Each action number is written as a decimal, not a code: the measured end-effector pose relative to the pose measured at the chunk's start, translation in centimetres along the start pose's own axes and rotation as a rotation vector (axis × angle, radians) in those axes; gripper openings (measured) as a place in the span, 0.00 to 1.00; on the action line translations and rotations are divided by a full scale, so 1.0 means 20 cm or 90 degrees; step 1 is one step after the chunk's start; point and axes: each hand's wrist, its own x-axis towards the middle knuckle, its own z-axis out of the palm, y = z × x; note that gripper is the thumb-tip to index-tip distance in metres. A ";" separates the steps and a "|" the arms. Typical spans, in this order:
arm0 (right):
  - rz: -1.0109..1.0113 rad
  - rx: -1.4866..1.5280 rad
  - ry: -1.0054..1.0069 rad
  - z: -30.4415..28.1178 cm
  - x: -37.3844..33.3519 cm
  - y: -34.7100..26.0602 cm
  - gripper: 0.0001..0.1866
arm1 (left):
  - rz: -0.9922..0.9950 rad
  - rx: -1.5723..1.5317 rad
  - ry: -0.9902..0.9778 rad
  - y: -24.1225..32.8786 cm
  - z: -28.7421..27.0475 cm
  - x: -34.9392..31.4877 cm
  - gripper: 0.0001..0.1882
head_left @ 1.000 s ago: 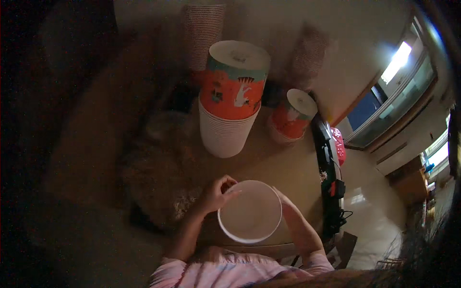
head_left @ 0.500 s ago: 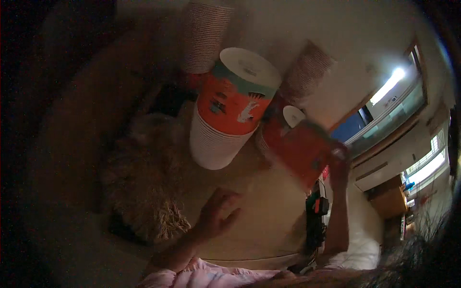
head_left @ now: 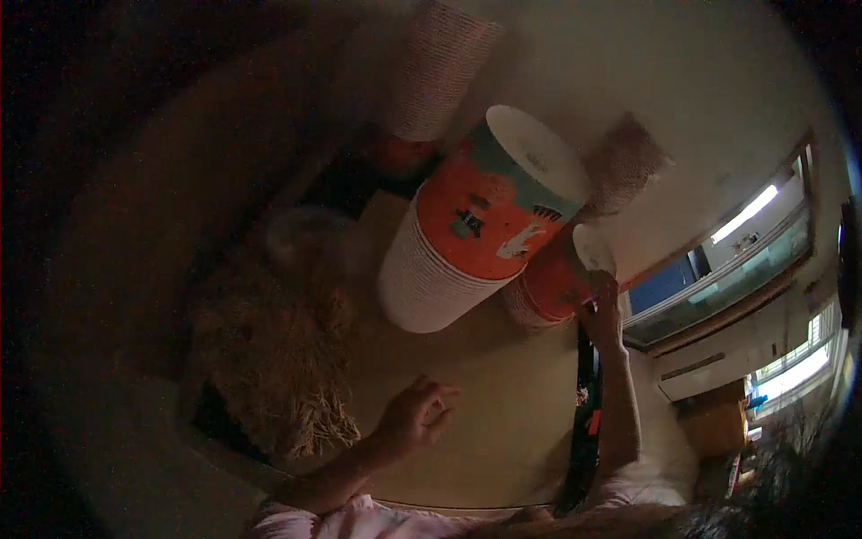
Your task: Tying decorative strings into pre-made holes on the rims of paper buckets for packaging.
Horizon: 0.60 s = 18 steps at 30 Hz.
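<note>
- I see right hand [head_left: 606, 310] at right side of smaller bucket stack [head_left: 549, 280], long axis upright; can't tell its grip.
- Left hand [head_left: 418, 416] farther off, fingers spread.

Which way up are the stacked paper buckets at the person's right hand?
Upside down: the top orange paper bucket shows its pale round base facing up, with pale rims stacked below.
</note>
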 end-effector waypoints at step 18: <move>-0.072 0.062 -0.118 0.11 0.13 -0.34 0.18 | -0.278 -0.282 0.044 -0.07 -0.44 0.38 0.15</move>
